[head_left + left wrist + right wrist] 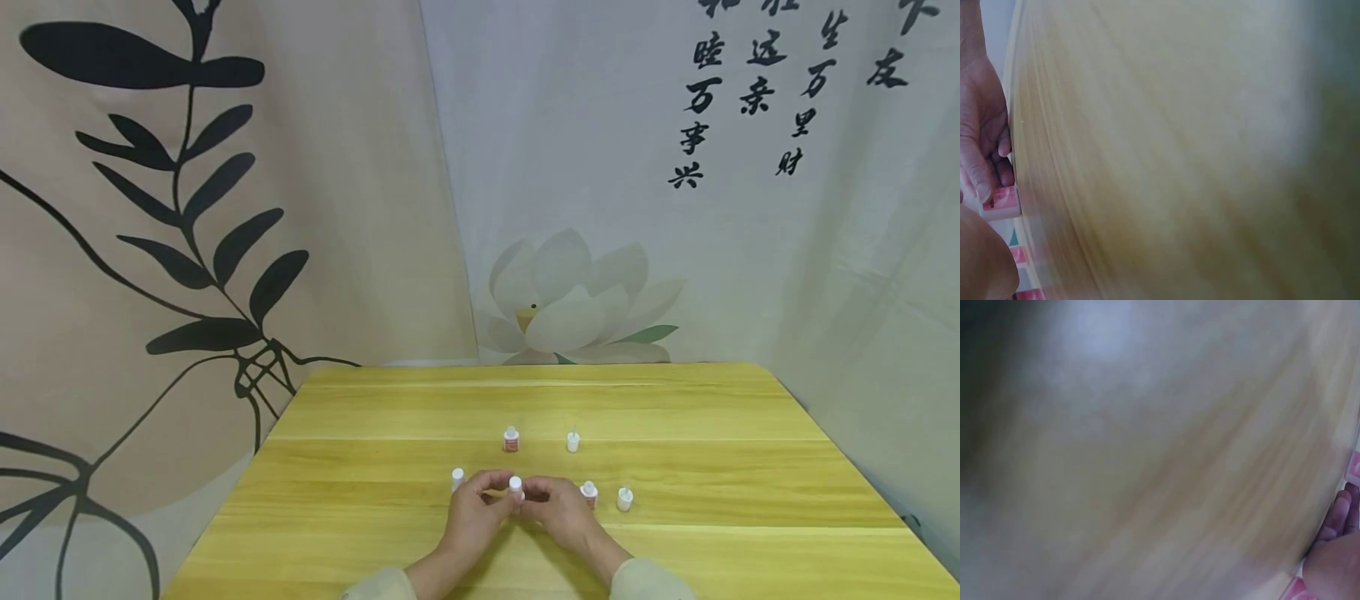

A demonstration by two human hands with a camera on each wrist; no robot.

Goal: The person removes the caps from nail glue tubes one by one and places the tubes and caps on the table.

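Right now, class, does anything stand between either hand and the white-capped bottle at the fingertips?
Nothing visible does: the left hand and right hand hold the white-capped bottle between them. The left-side bottle and right-side bottle stand by the hands' outer sides, not in between.

pale cream left sleeve [381, 585] showing over the near part of the table [795, 562], matching right sleeve [651, 581] showing there too, left hand [478, 510] and right hand [561, 508] showing bare farther in over it
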